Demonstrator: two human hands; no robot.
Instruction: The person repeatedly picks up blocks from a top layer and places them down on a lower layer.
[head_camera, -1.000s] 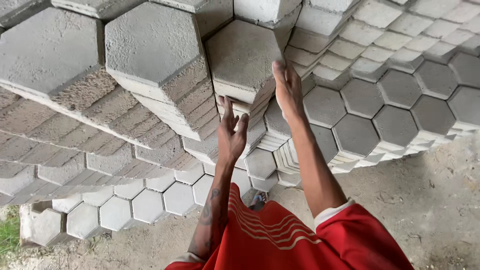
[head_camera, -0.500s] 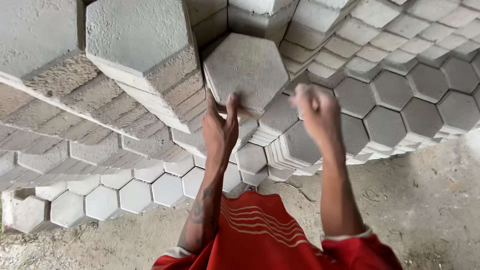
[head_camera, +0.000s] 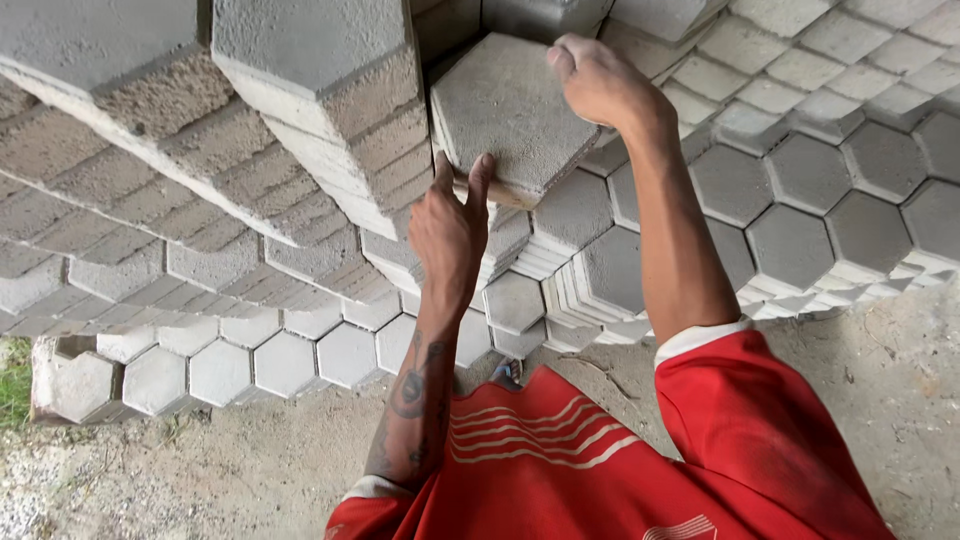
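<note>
- The grey hexagonal concrete paving block (head_camera: 512, 115) on top of the middle stack, lying flat a second ago, now stands tilted, its near edge raised clear of the blocks beneath.
- The left hand (head_camera: 452, 228), formerly spread open below the block, now presses its fingertips against the lower edge, at 7 o'clock of the block.
- The right hand (head_camera: 598, 82), previously flat on the neighbouring stack, now curls over the far edge, at 2 o'clock.

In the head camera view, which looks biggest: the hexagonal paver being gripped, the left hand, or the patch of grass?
1. Hexagonal paver, though it is near the camera.
2. Left hand.
3. Patch of grass, cut off by the frame edge.
</note>
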